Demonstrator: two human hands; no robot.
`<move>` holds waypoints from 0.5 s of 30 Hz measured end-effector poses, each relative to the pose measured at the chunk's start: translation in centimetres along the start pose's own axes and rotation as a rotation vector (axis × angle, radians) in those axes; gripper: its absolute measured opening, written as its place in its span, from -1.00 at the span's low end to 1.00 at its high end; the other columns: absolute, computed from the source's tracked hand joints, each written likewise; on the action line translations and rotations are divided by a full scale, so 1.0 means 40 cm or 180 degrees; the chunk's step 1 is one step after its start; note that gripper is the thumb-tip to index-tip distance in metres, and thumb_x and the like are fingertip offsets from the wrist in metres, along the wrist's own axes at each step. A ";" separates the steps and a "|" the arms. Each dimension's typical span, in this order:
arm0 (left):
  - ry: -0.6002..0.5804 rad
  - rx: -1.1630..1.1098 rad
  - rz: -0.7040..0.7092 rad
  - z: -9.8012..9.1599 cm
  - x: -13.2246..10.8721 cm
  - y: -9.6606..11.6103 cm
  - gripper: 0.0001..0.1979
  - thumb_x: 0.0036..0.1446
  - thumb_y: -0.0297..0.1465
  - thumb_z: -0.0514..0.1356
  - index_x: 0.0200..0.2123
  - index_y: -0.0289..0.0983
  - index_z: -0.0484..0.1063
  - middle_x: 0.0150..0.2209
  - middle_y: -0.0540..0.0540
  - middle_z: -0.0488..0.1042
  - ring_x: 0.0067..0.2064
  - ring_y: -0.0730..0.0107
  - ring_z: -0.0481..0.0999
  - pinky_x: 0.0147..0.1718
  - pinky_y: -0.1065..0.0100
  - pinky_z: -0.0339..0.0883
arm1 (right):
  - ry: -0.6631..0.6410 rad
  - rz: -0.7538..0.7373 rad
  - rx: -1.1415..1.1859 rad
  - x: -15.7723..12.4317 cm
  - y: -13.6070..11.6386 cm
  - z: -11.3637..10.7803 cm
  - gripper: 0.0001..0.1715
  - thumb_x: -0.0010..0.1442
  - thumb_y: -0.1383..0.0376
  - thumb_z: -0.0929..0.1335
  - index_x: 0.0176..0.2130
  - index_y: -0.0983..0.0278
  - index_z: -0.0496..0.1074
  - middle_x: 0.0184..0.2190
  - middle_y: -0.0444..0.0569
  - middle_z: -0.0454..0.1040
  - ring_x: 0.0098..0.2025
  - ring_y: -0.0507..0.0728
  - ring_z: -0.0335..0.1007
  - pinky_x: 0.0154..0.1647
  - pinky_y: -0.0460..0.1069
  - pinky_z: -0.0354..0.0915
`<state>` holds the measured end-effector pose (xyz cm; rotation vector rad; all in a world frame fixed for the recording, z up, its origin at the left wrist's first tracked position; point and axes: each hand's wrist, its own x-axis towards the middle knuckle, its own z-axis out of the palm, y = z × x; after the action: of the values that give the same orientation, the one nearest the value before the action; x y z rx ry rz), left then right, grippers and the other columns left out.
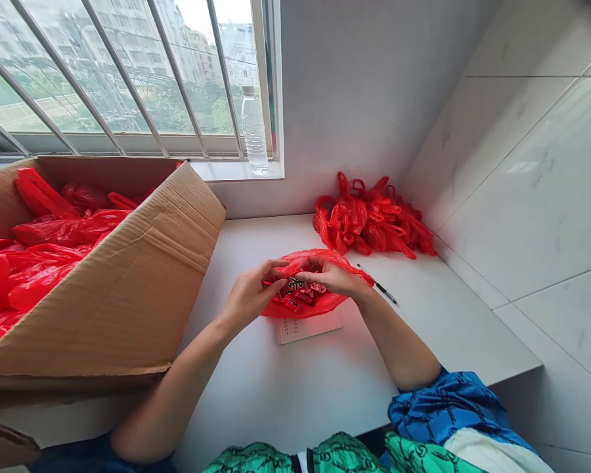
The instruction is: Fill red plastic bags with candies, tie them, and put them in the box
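Both my hands are over a red plastic bag [309,309] lying on the white counter [270,401]. My left hand [250,295] and my right hand [332,276] grip the bag's gathered mouth from either side, fingertips nearly meeting above it. Small red-and-black wrapped packets [296,292] show inside the bag, partly hidden by my fingers. Under the bag's near edge lies a white sheet of paper with small print [308,328]. A black pen [379,286] lies just beyond my right hand.
A tangled heap of red plastic bags [372,220] lies against the back wall. On the left, an open cardboard box [128,289] holds more red bags [39,249]. A plastic water bottle [253,131] stands on the sill of a barred window [103,79]. Tiled wall [522,184] bounds the right.
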<state>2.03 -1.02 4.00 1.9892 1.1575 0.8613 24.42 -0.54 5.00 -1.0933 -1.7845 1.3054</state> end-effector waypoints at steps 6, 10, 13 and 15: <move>0.0216 0.0878 0.0109 -0.005 -0.005 0.013 -0.64 0.35 -0.27 0.00 0.14 -0.13 0.35 -0.02 -0.06 0.57 -0.14 0.29 0.59 -0.22 0.34 0.40 | 0.0229 0.0256 -0.0258 0.014 0.022 0.012 -0.71 0.30 0.04 0.31 -0.13 0.12 0.50 -0.17 -0.09 0.54 -0.12 0.14 0.45 -0.08 0.05 0.40; 0.0407 0.1925 0.0096 -0.014 -0.018 0.031 -0.62 0.37 -0.27 -0.08 0.10 -0.13 0.41 0.07 -0.09 0.50 -0.18 0.25 0.58 -0.33 0.33 0.30 | 0.0427 0.0533 -0.1105 -0.025 -0.005 0.018 -0.70 0.33 0.09 0.27 -0.06 0.11 0.49 -0.14 -0.02 0.57 -0.10 0.24 0.47 -0.06 0.17 0.37; 0.0232 0.2557 0.0008 -0.021 -0.028 0.038 -0.65 0.37 -0.31 -0.08 -0.06 -0.11 0.50 -0.20 -0.06 0.60 -0.32 0.26 0.52 -0.43 0.32 0.14 | -0.0145 0.0075 -0.1341 -0.094 -0.075 0.009 -0.72 0.31 0.15 0.31 -0.03 0.08 0.51 -0.14 -0.07 0.59 -0.13 0.22 0.50 -0.11 0.11 0.38; 0.0076 0.2885 0.0041 -0.027 -0.035 0.040 -0.65 0.36 -0.34 -0.06 -0.23 -0.12 0.53 -0.36 -0.06 0.58 -0.32 0.23 0.48 -0.41 0.29 0.11 | -0.0596 -0.0375 -0.1445 -0.145 -0.127 -0.006 -0.72 0.32 0.17 0.30 -0.03 0.09 0.53 -0.13 -0.11 0.60 -0.13 0.16 0.52 -0.12 0.03 0.37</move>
<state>1.35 -2.63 5.61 2.6797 1.7488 0.3657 25.90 -6.44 9.75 -1.1040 -2.3245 0.9814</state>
